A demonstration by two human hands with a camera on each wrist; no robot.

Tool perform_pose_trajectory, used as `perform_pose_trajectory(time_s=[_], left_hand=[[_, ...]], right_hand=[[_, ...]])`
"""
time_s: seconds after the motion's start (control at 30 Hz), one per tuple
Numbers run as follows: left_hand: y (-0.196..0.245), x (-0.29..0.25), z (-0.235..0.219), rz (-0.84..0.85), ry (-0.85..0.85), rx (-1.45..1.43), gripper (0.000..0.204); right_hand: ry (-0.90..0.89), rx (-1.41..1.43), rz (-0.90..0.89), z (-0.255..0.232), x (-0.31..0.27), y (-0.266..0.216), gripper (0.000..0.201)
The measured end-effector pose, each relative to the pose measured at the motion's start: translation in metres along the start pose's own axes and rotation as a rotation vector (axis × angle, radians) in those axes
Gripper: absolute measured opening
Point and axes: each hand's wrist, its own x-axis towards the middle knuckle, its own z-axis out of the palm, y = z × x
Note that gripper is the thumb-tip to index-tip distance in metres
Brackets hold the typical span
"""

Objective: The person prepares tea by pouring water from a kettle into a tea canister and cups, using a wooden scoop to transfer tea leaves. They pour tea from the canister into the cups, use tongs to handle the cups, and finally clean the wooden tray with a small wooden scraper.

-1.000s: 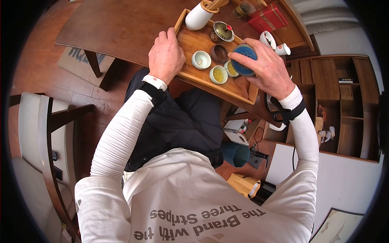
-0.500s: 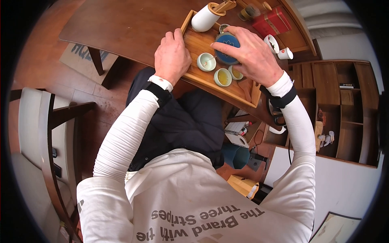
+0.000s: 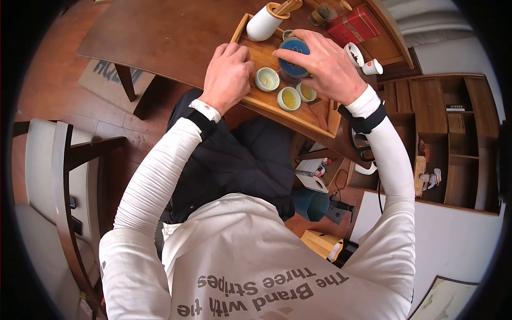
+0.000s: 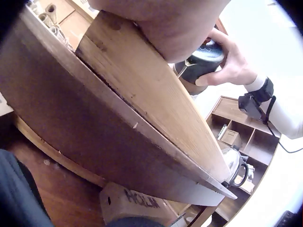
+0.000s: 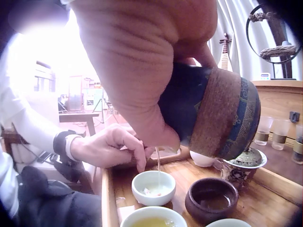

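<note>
My right hand [image 3: 335, 68] grips a blue tea pot [image 3: 294, 57] with a lotus drawn on its top and a brown band. It is tilted, and in the right wrist view a thin stream falls into a pale green teacup [image 5: 154, 188] on the bamboo tray [image 3: 260, 52]. My left hand [image 3: 226, 76] rests at the tray's near left edge with bent fingers, beside that cup. Two more pale cups, a front one [image 3: 289, 98] and one next to it [image 3: 306, 92], contain yellow tea. A dark brown cup [image 5: 211, 200] with liquid stands under the pot.
On the tray are a white holder [image 3: 263, 25] with wooden tools, a patterned lidded bowl [image 5: 245, 164] and a wooden scoop [image 3: 318, 113]. Beyond it stand a red box [image 3: 353, 25], a white bowl [image 3: 353, 54] and a white cup [image 3: 373, 66]. A kettle [image 4: 233, 165] is off the tray's right end.
My right hand has carried the tilted pot leftward from above the yellow-tea cups to beside the left pale cup. My left hand stays at the tray's edge, its fingers more bent now.
</note>
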Motion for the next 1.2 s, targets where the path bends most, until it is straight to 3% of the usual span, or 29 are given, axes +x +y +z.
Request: perform_pose_trajectory(time_s=[0.07, 0.37, 0.77, 0.9, 1.2], left_hand=[[0.000, 0.000, 0.000, 0.052, -0.129, 0.015, 0.015], [0.004, 0.001, 0.001, 0.181, -0.220, 0.033, 0.024], [0.009, 0.000, 0.002, 0.127, -0.326, 0.096, 0.026], [0.008, -0.001, 0.005, 0.140, -0.332, 0.108, 0.028], [0.011, -0.005, 0.007, 0.073, -0.175, 0.106, 0.005]], right_hand=[[-0.002, -0.008, -0.001, 0.001, -0.001, 0.000, 0.070], [-0.053, -0.049, 0.025, -0.003, -0.011, 0.000, 0.070], [0.000, 0.012, 0.091, -0.009, -0.020, 0.007, 0.070], [0.020, -0.035, 0.091, -0.009, -0.022, 0.009, 0.068], [0.007, -0.020, 0.090, -0.012, -0.027, 0.007, 0.071]])
